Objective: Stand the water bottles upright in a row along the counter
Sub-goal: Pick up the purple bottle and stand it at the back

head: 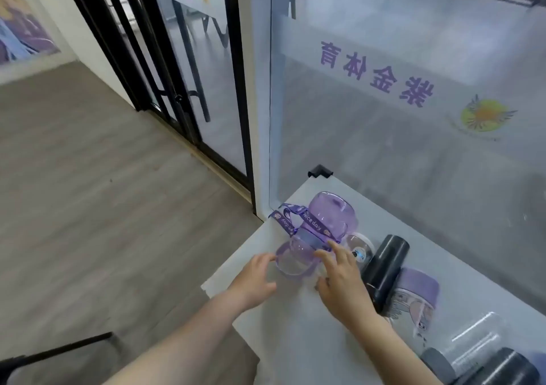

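A clear purple bottle (292, 262) with a purple "Nice day" strap (310, 222) lies tilted on the white counter (295, 340), its round base toward me. My left hand (254, 277) touches its left rim with curled fingers. My right hand (339, 278) lies over its right side, so the bottle sits between both hands. A second purple bottle (332, 213) is just behind it against the glass. To the right lie a black bottle (384, 269), a small clear bottle (359, 247) and a purple-lidded cartoon bottle (416, 299).
A glass wall (413, 119) with purple lettering runs along the counter's far side. More bottles, one clear (472, 343) and one dark (502, 367), lie at the bottom right. The counter's left edge drops to a grey wood floor (103, 207). A black chair leg (59, 349) is at the lower left.
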`<state>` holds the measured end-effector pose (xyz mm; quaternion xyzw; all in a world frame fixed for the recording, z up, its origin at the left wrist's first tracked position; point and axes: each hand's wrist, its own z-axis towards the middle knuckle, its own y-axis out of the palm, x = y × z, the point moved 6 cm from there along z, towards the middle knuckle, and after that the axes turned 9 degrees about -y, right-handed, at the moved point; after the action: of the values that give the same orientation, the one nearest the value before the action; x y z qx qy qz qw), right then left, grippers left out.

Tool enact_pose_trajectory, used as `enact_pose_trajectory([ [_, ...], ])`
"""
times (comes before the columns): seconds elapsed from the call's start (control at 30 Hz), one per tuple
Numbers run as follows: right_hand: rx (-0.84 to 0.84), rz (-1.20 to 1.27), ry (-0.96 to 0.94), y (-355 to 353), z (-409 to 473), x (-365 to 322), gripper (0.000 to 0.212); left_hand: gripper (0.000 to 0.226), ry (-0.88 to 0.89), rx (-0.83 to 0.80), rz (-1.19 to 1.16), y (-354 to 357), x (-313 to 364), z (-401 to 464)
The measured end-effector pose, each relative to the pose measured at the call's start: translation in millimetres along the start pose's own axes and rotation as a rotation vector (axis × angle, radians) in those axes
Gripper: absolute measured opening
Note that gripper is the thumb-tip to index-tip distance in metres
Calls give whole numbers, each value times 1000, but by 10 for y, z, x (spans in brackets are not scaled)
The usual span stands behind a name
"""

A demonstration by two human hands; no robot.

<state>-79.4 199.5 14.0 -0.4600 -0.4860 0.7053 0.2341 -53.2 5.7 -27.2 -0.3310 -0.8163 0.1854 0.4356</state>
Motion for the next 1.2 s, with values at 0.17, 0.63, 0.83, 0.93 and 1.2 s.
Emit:
enact_pose_trajectory([
  [0.17,5,-196,-67,151,139,19,57,43,64,-65,127,82,29,352],
  [0.63,133,-150,112,14,404,-208,22,20,270,-24,-258,-508,-59,724],
  [0.83,273,147,419,-170,554,-431,22,59,279,-185,-280,-722,-56,952],
  [0.93,326,341,573,-199,593,-437,26,67,291,-237,-253,-797,24,995],
  [1.2,530,660,780,-178,744,-245,9,70,384,-339,-414,-1052,439,1020],
])
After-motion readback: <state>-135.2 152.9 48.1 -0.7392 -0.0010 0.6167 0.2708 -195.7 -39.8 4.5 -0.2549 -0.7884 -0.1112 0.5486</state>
